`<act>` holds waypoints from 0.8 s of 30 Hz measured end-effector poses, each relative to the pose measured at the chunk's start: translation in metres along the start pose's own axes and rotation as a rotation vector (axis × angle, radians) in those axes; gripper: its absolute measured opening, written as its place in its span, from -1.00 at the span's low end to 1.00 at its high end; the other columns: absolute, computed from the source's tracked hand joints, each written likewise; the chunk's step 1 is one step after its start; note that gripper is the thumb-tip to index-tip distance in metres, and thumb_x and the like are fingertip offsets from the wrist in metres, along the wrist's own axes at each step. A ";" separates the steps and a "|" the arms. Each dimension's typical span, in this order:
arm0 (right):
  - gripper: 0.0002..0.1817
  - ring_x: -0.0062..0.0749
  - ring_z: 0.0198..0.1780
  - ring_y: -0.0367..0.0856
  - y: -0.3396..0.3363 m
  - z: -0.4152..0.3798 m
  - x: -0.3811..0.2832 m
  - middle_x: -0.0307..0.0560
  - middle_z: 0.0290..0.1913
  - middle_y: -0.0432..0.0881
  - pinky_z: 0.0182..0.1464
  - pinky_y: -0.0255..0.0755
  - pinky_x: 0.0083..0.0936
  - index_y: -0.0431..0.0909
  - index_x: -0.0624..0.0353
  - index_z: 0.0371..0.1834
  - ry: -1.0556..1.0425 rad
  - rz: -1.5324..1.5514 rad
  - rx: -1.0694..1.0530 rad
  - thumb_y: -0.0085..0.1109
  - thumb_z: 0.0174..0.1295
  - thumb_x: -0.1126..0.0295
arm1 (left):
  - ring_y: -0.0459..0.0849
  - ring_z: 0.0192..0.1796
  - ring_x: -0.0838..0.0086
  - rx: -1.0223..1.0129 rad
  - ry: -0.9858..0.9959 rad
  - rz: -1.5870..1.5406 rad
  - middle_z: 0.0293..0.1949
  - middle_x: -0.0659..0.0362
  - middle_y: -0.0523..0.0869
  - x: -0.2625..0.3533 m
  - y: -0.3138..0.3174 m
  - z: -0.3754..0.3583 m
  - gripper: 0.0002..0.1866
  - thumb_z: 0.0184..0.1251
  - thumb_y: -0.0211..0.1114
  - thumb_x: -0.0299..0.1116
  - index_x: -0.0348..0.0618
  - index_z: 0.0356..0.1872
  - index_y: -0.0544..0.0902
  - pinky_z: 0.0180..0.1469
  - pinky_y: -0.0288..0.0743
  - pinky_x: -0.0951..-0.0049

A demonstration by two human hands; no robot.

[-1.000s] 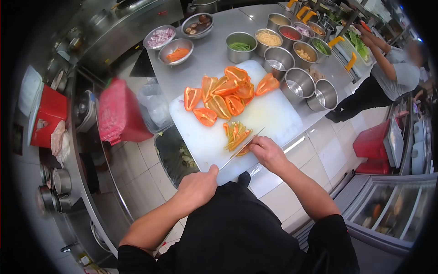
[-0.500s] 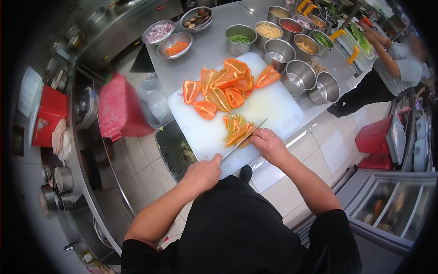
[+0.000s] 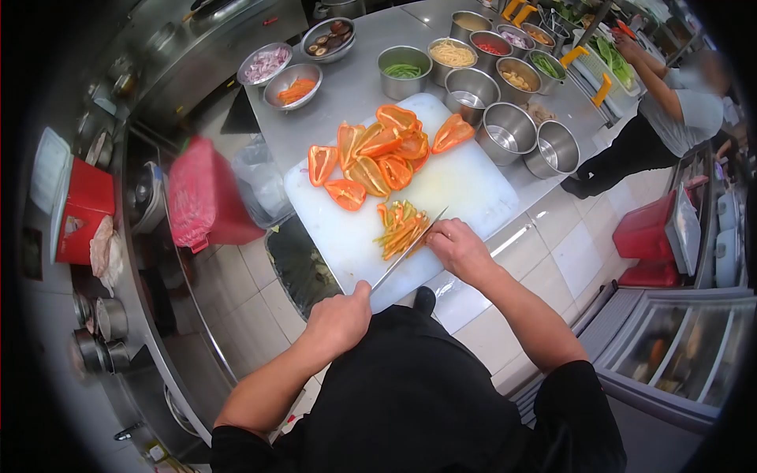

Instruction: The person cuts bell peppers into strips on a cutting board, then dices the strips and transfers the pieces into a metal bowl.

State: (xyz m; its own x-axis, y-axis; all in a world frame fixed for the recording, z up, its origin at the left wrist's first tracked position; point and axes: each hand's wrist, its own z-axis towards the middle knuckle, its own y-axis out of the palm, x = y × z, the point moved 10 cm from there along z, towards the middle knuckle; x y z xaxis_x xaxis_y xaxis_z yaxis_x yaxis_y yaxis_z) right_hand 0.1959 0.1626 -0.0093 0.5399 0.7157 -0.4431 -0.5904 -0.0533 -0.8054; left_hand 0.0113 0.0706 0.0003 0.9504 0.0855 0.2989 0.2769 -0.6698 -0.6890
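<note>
The left hand (image 3: pixel 341 318) is clenching the handle of a long steel-bladed knife (image 3: pixel 408 251); the right hand (image 3: pixel 456 247) is curling its fingers down onto a small pile of orange pepper strips (image 3: pixel 400 227), which is lying near the front edge of the white rectangular plastic cutting board (image 3: pixel 465 185); the blade is angling across the strips beside the knuckles; flat orange pepper halves (image 3: pixel 378 154) are crowding the board's far end; the board is overhanging the grey steel desk (image 3: pixel 355 87); round steel bowls (image 3: pixel 509 130) are standing just right of the board, two looking bare inside; another is holding green beans (image 3: pixel 403 71).
</note>
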 end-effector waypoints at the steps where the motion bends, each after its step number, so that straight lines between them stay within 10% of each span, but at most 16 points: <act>1: -0.88 -0.15 -0.06 0.61 0.000 -0.001 0.001 -0.12 -0.07 0.66 0.00 0.54 -0.27 0.65 0.18 -0.19 0.002 -0.002 -0.003 0.31 0.22 0.54 | 0.74 -0.15 -0.27 -0.015 -0.004 -0.001 -0.27 -0.32 0.75 -0.001 0.004 0.002 -0.72 0.56 0.05 -0.26 -0.26 0.07 0.43 0.01 0.56 -0.17; 24: -0.91 -0.14 -0.12 0.57 -0.005 0.001 -0.005 -0.13 -0.22 0.57 -0.07 0.49 -0.27 0.60 0.11 -0.31 -0.010 -0.022 0.068 0.29 0.15 0.54 | 0.75 -0.06 -0.24 -0.065 0.007 -0.032 -0.22 -0.28 0.77 -0.012 0.002 0.029 -0.66 0.63 0.02 -0.13 -0.20 0.12 0.43 0.08 0.56 -0.18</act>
State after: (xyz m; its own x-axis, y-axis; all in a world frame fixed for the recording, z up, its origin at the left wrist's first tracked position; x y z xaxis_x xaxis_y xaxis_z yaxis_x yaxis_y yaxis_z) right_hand 0.1958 0.1603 -0.0028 0.5474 0.7233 -0.4209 -0.6178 0.0101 -0.7863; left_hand 0.0044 0.0892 -0.0238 0.9401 0.1023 0.3251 0.2971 -0.7135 -0.6345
